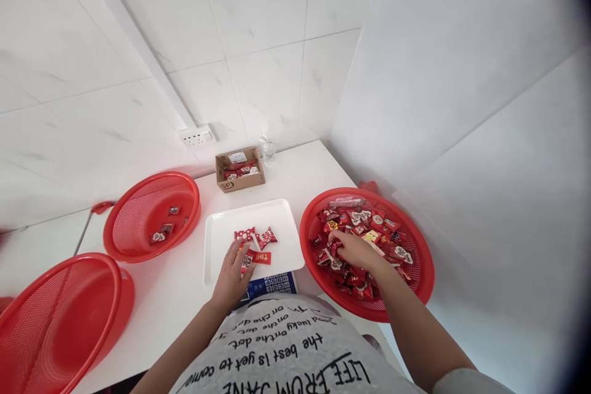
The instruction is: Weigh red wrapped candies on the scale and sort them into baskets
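Here, red packets (pixel 266 237) beside and under spread left hand (pixel 234 276), around right hand (pixel 356 250), its grip unclear

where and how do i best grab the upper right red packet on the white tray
Probably pinch the red packet by its right end, from above and right: that end points away from the other packets on the white tray, which crowd its left, where the left hand also sits, lower down.

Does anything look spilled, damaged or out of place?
Nothing stands out; no spill or damage shows. Small red packets lie inside the white rectangular tray, brown cardboard box and round red mesh basket at right.
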`<state>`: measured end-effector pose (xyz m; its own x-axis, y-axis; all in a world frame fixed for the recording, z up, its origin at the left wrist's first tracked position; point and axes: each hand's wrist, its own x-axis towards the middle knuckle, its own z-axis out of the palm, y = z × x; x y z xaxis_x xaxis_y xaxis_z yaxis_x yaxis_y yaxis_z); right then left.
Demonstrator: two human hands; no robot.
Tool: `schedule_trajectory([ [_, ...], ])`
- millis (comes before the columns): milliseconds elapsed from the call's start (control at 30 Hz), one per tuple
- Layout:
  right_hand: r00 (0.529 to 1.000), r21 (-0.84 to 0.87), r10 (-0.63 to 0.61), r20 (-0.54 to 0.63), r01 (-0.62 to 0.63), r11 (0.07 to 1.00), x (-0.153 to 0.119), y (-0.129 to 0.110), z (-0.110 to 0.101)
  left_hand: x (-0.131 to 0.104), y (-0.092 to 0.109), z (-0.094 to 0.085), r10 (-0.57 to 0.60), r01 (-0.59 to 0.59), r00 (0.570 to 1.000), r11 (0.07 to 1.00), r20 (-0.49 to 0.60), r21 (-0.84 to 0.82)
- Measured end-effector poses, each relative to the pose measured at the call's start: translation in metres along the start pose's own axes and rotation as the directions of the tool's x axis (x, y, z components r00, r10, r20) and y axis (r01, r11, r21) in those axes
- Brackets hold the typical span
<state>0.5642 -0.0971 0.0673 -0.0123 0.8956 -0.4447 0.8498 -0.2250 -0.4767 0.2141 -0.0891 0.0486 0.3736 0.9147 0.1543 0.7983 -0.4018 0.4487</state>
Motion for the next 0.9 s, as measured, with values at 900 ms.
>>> schedule_trajectory([
  [900, 0.956, 0.196, 0.152, -0.250, -0.104, 0.975, -0.051, -0.035, 0.109, 0.005, -0.029, -0.006, -0.011, 0.011, 0.999, 1.000, 0.051, -0.004],
])
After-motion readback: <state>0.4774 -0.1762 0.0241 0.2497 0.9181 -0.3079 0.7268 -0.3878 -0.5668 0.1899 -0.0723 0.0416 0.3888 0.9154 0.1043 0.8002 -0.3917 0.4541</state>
